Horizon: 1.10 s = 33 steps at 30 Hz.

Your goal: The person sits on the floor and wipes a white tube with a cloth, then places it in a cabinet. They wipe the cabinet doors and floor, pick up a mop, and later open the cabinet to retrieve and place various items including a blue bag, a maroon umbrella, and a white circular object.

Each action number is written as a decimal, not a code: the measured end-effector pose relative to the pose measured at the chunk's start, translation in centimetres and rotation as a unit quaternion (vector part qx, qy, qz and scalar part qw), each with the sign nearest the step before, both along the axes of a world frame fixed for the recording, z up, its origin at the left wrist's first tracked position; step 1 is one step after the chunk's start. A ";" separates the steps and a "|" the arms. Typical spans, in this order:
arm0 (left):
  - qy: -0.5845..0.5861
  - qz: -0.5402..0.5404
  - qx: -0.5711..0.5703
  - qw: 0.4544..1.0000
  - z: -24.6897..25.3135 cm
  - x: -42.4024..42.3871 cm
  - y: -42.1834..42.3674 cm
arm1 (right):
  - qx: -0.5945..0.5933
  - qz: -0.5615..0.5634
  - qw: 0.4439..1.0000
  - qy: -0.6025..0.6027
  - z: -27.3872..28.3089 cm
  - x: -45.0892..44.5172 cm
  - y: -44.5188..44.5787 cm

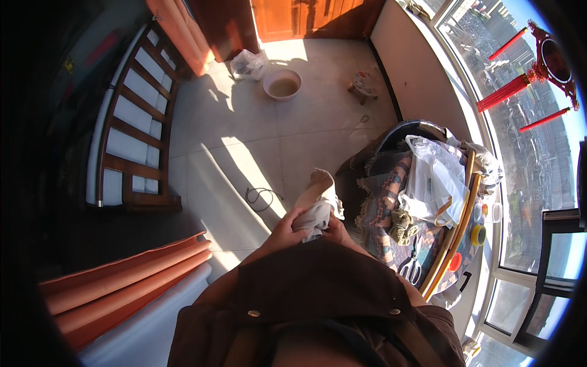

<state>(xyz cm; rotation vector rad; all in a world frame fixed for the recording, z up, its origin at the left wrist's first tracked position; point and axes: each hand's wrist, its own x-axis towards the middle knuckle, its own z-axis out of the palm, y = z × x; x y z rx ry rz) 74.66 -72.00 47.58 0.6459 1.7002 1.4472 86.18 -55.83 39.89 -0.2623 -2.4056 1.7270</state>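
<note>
A crumpled off-white cloth (316, 215) hangs in front of my apron, part of it lit by the sun. My left hand (290, 228) grips its left side, the thumb lying on top. On its right side my right hand (338, 230) has the cloth pinched between the fingers. The cloth's upper end stands up above both hands, and its lower edge is hidden behind the brown apron (316, 275). On the floor beyond my left hand lies a dark loop of cord (260, 199).
On the patterned, fringed cloth (383, 229) at right lie scissors (412, 268), clear plastic bags (435, 181), wooden poles (451, 234) and a yellow tape roll (478, 235). Ahead stand a basin of murky water (283, 87), a white bag (248, 65) and a low stool (363, 86). A wooden-framed seat (137, 124) stands left.
</note>
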 end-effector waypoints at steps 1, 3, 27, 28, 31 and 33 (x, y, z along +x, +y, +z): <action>0.036 -0.013 -0.017 0.999 -0.7 -2.0 1.4 | -0.145 -0.062 0.987 -0.026 1.9 -2.1 1.0; 0.063 -0.012 -0.011 0.998 -1.1 -6.6 4.7 | -0.225 -0.127 0.964 -0.056 2.5 -6.0 3.9; -0.105 0.178 -0.392 0.897 -21.3 -46.6 9.7 | 0.141 -0.328 0.931 0.076 5.2 -61.1 55.5; -0.103 0.186 -0.333 0.918 -21.6 -50.0 14.0 | 0.130 -0.329 0.933 0.066 3.7 -61.3 57.7; -0.073 0.184 -0.270 0.942 -14.6 -57.1 27.6 | 0.157 -0.283 0.946 -0.031 3.4 -61.1 58.6; -0.040 0.136 -0.226 0.964 -14.5 -60.9 31.5 | 0.179 -0.245 0.948 -0.096 0.1 -58.5 58.4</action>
